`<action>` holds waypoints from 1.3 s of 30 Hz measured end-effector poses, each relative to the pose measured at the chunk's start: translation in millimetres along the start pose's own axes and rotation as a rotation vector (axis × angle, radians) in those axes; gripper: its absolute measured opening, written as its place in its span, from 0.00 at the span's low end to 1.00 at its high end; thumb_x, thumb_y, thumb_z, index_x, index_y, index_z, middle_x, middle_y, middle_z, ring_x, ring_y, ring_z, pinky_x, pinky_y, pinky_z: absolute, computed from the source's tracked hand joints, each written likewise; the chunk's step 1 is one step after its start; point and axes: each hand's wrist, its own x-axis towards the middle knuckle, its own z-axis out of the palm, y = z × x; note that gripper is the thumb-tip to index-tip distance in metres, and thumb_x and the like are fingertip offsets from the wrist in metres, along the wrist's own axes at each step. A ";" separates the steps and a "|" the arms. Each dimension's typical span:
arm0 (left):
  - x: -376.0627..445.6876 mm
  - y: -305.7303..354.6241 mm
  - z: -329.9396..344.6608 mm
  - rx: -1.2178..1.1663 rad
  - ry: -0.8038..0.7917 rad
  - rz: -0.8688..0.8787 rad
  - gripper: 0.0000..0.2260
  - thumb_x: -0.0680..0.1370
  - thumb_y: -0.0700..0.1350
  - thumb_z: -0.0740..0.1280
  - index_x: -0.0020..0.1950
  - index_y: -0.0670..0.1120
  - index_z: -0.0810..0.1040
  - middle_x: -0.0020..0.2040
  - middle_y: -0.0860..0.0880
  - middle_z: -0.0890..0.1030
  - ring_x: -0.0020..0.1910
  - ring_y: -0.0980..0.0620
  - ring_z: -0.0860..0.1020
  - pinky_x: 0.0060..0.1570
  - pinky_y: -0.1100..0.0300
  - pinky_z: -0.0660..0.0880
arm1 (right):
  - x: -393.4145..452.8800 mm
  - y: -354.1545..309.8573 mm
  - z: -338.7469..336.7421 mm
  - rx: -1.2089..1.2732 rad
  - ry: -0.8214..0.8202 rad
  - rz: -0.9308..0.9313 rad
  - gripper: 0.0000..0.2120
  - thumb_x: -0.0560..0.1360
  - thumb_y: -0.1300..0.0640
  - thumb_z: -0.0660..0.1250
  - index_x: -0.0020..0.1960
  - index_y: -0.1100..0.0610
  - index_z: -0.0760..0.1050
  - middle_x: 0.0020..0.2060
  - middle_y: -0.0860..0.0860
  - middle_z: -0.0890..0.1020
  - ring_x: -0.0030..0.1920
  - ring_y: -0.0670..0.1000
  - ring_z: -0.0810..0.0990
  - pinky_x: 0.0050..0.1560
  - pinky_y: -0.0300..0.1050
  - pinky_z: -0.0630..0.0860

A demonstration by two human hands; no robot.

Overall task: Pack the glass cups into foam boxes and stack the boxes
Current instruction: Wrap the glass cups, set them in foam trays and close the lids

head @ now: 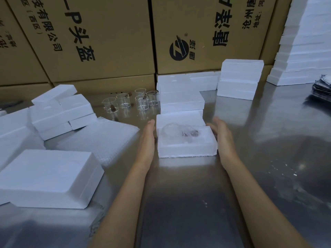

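Observation:
An open white foam box [186, 149] sits on the steel table straight ahead, with a bubble-wrapped glass cup [180, 132] lying in its hollow. A second foam piece [179, 119] stands right behind it. My left hand [148, 133] lies flat against the box's left side, fingers straight. My right hand [221, 131] is at the box's right side, fingers slightly curved along its wall. Several bare glass cups [130, 102] stand upright behind and to the left.
Foam boxes are piled at the left [60, 111], front left [48, 178], behind the open box [180, 93] and back right [240, 79]. Bubble wrap sheets [105, 140] lie left of my left arm. Cardboard cartons [107, 42] wall off the back. Silver bags [322, 88] lie far right.

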 end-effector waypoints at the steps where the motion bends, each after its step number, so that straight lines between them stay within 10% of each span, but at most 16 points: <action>1: -0.1 0.1 0.4 -0.012 -0.007 0.010 0.20 0.81 0.65 0.55 0.68 0.60 0.75 0.63 0.63 0.80 0.64 0.65 0.76 0.66 0.59 0.70 | 0.6 0.4 0.2 -0.042 -0.027 0.005 0.26 0.74 0.35 0.58 0.63 0.47 0.78 0.61 0.44 0.82 0.62 0.48 0.79 0.68 0.54 0.71; 5: -6.5 6.6 0.6 -0.112 0.015 0.016 0.12 0.83 0.59 0.56 0.51 0.59 0.77 0.39 0.66 0.84 0.40 0.70 0.81 0.33 0.73 0.74 | -2.6 -3.9 0.1 0.075 0.026 -0.027 0.16 0.78 0.41 0.60 0.54 0.49 0.80 0.49 0.46 0.86 0.52 0.47 0.84 0.51 0.42 0.78; 12: -14.8 17.1 -1.7 -0.185 0.082 0.108 0.16 0.84 0.57 0.55 0.58 0.55 0.81 0.55 0.57 0.84 0.58 0.57 0.80 0.61 0.56 0.72 | -7.7 -15.4 -2.3 0.190 0.079 -0.161 0.14 0.81 0.48 0.59 0.57 0.52 0.81 0.51 0.45 0.86 0.57 0.46 0.82 0.69 0.49 0.70; 22: -32.0 44.1 -7.2 -0.243 0.157 0.274 0.10 0.81 0.46 0.65 0.56 0.48 0.85 0.41 0.53 0.84 0.37 0.59 0.79 0.41 0.64 0.76 | -28.2 -42.6 -8.4 0.254 0.238 -0.294 0.07 0.76 0.59 0.64 0.46 0.55 0.81 0.36 0.48 0.81 0.39 0.51 0.76 0.45 0.43 0.74; 39: -20.9 25.3 -15.6 -0.083 0.096 0.139 0.13 0.76 0.41 0.71 0.59 0.53 0.81 0.44 0.50 0.81 0.44 0.53 0.78 0.48 0.55 0.74 | -25.6 -28.6 0.7 0.046 0.135 -0.225 0.07 0.73 0.65 0.69 0.50 0.58 0.79 0.37 0.55 0.71 0.38 0.49 0.69 0.34 0.34 0.69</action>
